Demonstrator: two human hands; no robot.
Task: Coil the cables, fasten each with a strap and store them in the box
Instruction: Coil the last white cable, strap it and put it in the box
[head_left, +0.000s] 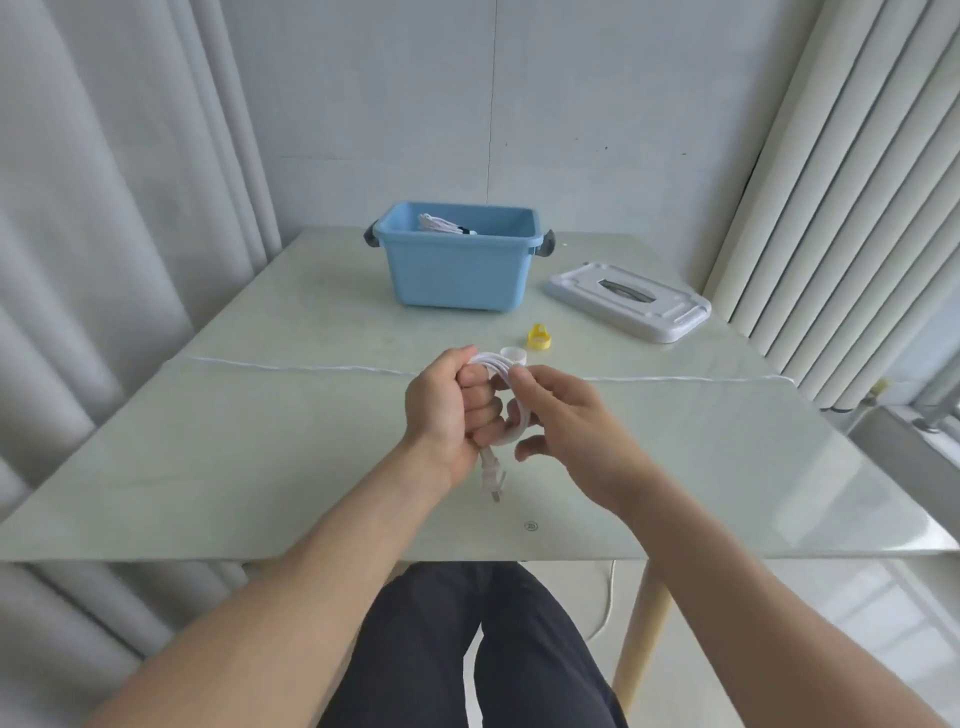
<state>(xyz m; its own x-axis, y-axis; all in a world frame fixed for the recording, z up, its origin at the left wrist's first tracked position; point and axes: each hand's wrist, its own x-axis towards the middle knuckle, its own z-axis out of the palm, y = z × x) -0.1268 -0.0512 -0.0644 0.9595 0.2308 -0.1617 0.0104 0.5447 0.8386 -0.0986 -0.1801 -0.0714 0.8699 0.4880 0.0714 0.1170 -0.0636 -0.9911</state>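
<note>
Item in hand: your left hand (449, 410) is clenched round a coiled white cable (511, 415) held above the table (260, 457), its plug (489, 480) hanging below the fist, while your right hand (566, 421) pinches the coil's far side between thumb and fingers, apparently at a white strap (514, 356), though that spot is blurred. Also on the table: a blue box (457, 265) at the back holding one bundled white cable (441, 224), its white lid (628, 301) lying to the right, and a yellow strap (539, 336) just beyond your hands
</note>
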